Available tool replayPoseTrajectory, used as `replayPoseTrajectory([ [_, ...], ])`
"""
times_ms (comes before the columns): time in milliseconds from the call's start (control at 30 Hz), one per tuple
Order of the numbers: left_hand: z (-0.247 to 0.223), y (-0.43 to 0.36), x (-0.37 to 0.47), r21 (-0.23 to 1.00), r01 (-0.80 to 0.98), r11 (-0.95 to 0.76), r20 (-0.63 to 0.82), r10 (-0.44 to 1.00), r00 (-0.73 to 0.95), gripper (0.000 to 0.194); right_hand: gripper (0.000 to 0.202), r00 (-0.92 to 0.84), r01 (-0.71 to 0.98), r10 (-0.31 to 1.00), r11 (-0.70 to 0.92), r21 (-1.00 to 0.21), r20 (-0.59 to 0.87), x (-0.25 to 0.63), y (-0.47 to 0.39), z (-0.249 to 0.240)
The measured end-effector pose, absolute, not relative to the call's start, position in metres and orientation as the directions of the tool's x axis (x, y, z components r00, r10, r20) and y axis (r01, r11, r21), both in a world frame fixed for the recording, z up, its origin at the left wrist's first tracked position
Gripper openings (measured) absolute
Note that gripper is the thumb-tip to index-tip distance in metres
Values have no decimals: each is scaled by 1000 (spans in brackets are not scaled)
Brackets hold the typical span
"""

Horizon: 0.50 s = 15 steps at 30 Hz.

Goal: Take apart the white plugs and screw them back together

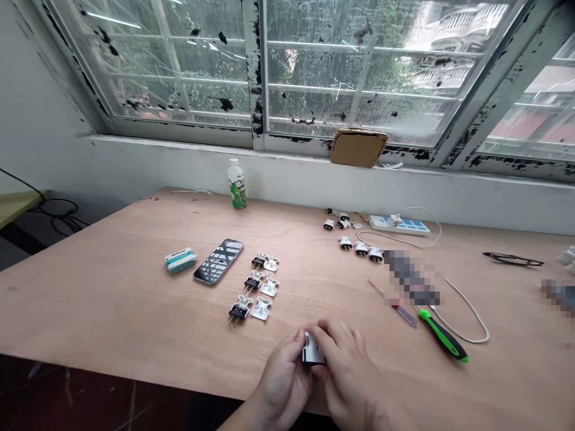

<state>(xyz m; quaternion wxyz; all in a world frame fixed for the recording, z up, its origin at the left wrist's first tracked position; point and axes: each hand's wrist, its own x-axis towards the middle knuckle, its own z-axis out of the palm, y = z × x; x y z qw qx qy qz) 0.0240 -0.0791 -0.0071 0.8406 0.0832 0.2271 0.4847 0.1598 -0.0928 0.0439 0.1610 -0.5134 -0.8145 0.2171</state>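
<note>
Near the table's front edge, a white-and-black electrical plug is held between both hands. My left hand grips it from the left, thumb along its side. The fingers of my right hand close on its right side and top, hiding part of it. Just beyond, to the left, lie several opened plugs in a column: black-based halves with pins, each beside a loose white cover. Farther back on the right stand assembled white-and-black plugs, such as one plug in a short row.
A phone and a teal-and-white packet lie left. Right are a green-handled screwdriver, a red-and-clear screwdriver, a white cable and glasses. A power strip and a bottle stand near the wall.
</note>
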Motion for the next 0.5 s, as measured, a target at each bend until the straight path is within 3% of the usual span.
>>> replayPoseTrajectory([
  [200, 1, -74, 22, 352, -785, 510, -315, 854, 414, 20, 55, -390, 640, 911, 375, -670, 138, 168, -92, 32],
  [333, 10, -69, 17, 335, -772, 540, -396, 825, 404, 20, 47, -262, 573, 943, 322, -754, 205, 184, -82, 23],
  [500, 19, -56, 7, 385, -730, 564, -462, 803, 376, 26, 35, -108, 526, 984, 179, -832, 144, 206, -47, 17],
])
